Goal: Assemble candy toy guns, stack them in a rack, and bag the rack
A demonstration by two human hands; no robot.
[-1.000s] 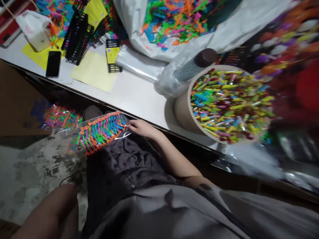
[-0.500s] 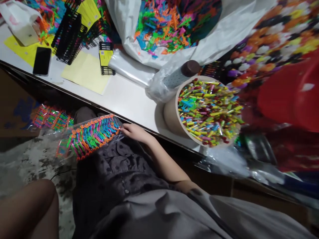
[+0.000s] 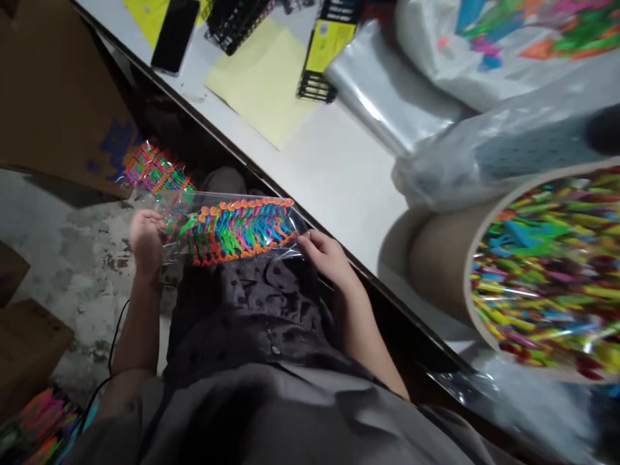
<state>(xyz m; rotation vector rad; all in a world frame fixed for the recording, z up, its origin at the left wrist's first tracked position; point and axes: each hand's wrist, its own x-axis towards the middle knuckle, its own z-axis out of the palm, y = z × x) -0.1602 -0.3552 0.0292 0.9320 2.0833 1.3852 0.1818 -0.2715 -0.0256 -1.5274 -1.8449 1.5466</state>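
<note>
A clear plastic bag (image 3: 237, 226) holding rows of small orange, green, pink and blue plastic figures lies stretched over my lap. My right hand (image 3: 327, 257) pinches its right end between thumb and fingers. At the opposite end, my left hand (image 3: 146, 237) is closed on the bag's loose film, its fingertips partly blurred. Just beyond the left hand, another clear bag (image 3: 159, 169) of similar bright figures sits lower down, near the cardboard box.
The white table (image 3: 339, 152) edge runs diagonally past my right hand. On it are a phone (image 3: 175, 35), yellow paper (image 3: 261, 81), a black rack with a yellow label (image 3: 330, 45), flat plastic bags (image 3: 387, 84) and a tub (image 3: 440, 265) of colourful pieces. Cardboard boxes (image 3: 53, 97) stand left.
My left hand has come into view and taken the bag's left end. The right hand still holds the other end. The view has shifted, bringing the tub closer.
</note>
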